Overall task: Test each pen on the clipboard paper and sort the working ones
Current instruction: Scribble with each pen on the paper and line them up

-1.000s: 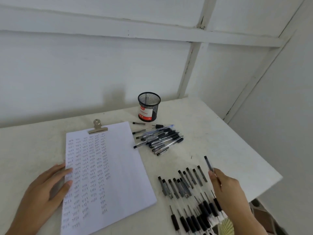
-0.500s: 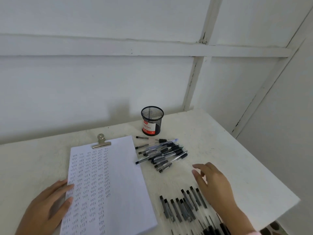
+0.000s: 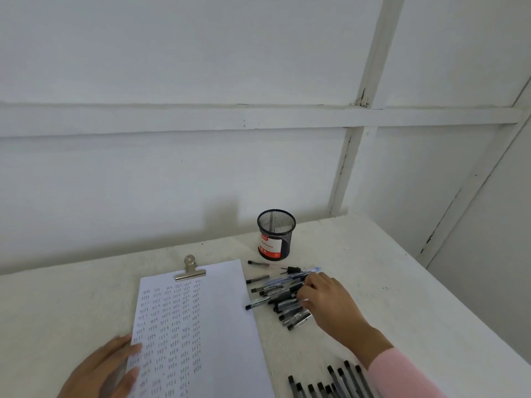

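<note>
Hands: left hand (image 3: 105, 369) lies flat with straight fingers on the clipboard paper (image 3: 221, 326), evidently steadying it; right hand (image 3: 327, 303) curls over the loose pen pile (image 3: 273, 295) just beside the paper on the tabletop (image 3: 402, 282), grasp not discernible.

Right sleeve (image 3: 402, 374): pink, long, plain single-colour fabric; ends in a straight edge at the wrist.
Right hand (image 3: 327, 300): bare from the sleeve edge forward; short fingernails visible.
Left hand (image 3: 100, 372): bare; the wrist is uncovered down to the lower frame edge.
</note>
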